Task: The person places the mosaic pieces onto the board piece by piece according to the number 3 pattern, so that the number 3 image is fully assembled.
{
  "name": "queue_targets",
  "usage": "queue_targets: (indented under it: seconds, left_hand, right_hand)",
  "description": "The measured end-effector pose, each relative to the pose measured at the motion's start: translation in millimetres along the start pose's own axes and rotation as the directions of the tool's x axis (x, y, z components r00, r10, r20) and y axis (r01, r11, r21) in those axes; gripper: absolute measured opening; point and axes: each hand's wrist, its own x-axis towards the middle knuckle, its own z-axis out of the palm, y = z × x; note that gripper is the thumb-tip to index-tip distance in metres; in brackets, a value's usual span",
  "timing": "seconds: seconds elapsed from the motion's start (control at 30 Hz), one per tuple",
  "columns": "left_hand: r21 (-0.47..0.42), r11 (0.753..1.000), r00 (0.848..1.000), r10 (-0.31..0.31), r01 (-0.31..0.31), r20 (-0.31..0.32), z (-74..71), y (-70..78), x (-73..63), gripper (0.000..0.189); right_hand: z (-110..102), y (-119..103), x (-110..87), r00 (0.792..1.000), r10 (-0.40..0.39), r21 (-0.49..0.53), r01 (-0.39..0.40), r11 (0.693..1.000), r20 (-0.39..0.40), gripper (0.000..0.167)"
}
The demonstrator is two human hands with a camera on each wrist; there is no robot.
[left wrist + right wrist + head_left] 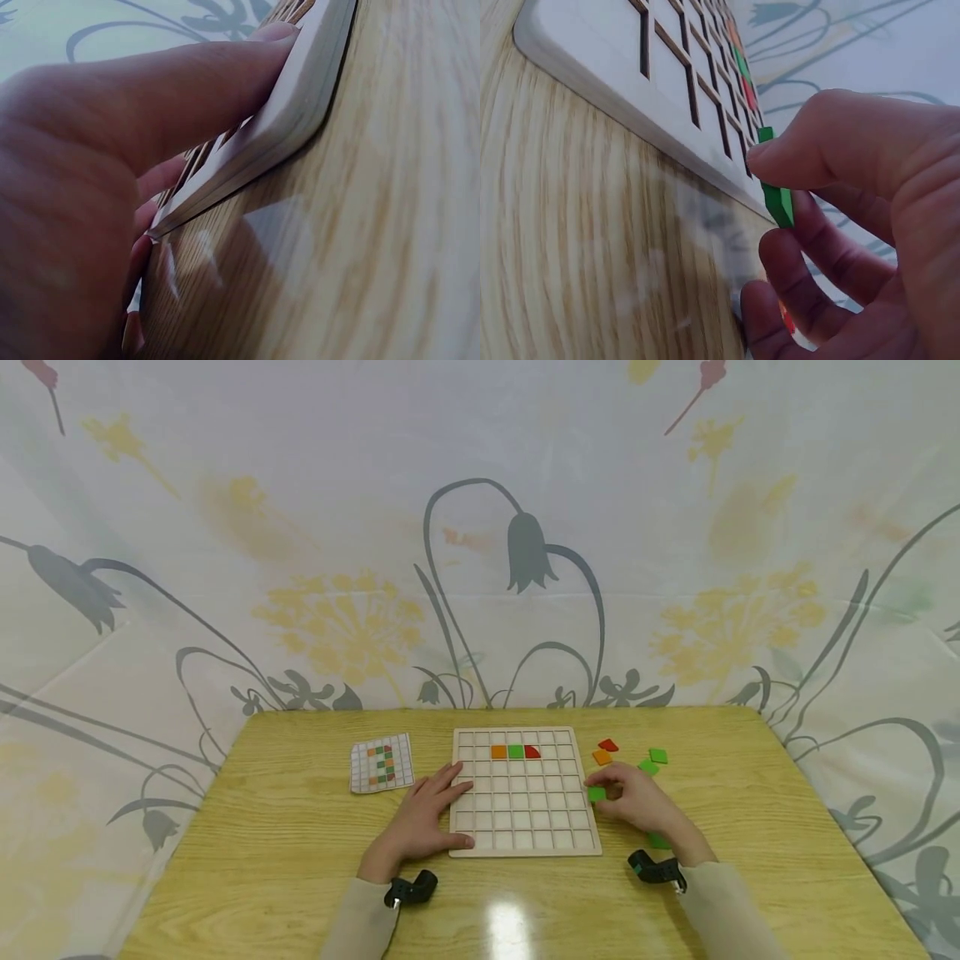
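Observation:
A pale wooden grid board (pixel 492 818) lies on the table. In one of its upper rows sit an orange square tile (pixel 498 752), a green square tile (pixel 515 752) and a red rounded tile (pixel 532 752), side by side. My left hand (pixel 422 820) rests on the board's left edge, fingers spread, thumb near the front corner; the thumb (pixel 202 90) lies over the rim in the left wrist view. Just at the board's right edge, my right hand (pixel 637 797) pinches a green tile (pixel 778 202) between thumb and fingers.
A printed pattern card (pixel 381 763) with a small coloured grid lies left of the board. Loose tiles lie right of the board: a red one (pixel 608 745), an orange one (pixel 602 757) and several green ones (pixel 657 756). A floral cloth (pixel 480 635) hangs behind the table.

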Motion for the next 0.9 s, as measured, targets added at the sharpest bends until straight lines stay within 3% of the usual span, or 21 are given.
queue_targets:
  seconds: [0.53, 0.9]
  left_hand:
    - [-0.001, 1.000, 1.000, 0.002, -0.002, 0.001, -2.6, 1.3, -0.9, 0.085]
    - [-0.008, 1.000, 1.000, 0.008, -0.008, -0.002, -3.2, 3.8, -1.8, 0.085]
  right_hand:
    - [22, -15, 22.5, 0.998, -0.020, -0.031, 0.018, 0.999, -0.058, 0.028]
    - [36, -22, 45.0, 0.994, -0.081, -0.040, 0.078, 0.996, -0.076, 0.026]
